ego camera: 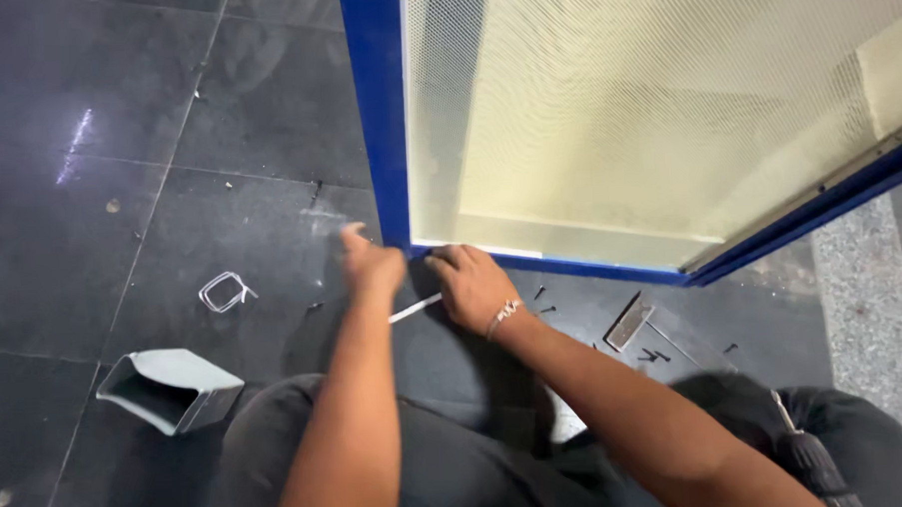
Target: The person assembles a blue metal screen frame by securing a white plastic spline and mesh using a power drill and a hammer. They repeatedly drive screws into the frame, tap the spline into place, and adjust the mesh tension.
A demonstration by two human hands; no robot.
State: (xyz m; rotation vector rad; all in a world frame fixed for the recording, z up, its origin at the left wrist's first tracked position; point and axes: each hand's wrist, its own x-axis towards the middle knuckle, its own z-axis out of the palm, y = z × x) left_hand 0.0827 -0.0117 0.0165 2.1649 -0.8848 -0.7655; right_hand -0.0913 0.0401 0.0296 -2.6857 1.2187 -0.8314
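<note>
Two hands [372, 266], one blue-framed mesh panel [378, 106], one grey rectangular tube [171, 390], one wire loop [223, 291]

Dark grey floor tiles [119, 195] are being lit from above, glare showing at ten o'clock; a speckled granite strip [867, 299] is lying at three o'clock.

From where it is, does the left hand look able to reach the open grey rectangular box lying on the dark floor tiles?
Probably yes: the left hand has bare floor between it and the grey box.

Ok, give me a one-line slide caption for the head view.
Both hands, left hand and right hand, work at the bottom corner of a blue-framed mesh panel above a dark tiled floor.
</note>
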